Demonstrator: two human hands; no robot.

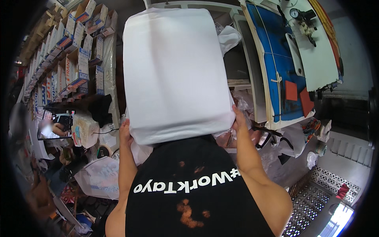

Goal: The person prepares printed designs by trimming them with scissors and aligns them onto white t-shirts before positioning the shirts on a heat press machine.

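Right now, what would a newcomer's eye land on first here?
First, the big white cloth filling the upper middle, with the left hand and right hand at its lower corners. Then the bright blue panel at the upper right, and the rows of cardboard boxes at the upper left.

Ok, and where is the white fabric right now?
In the head view, the white fabric lies upper centre, spread in a flat rectangle beyond the black shirt, with the left hand and right hand at its near corners.

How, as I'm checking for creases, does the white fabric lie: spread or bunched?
Spread: the white fabric forms one broad, mostly smooth face.
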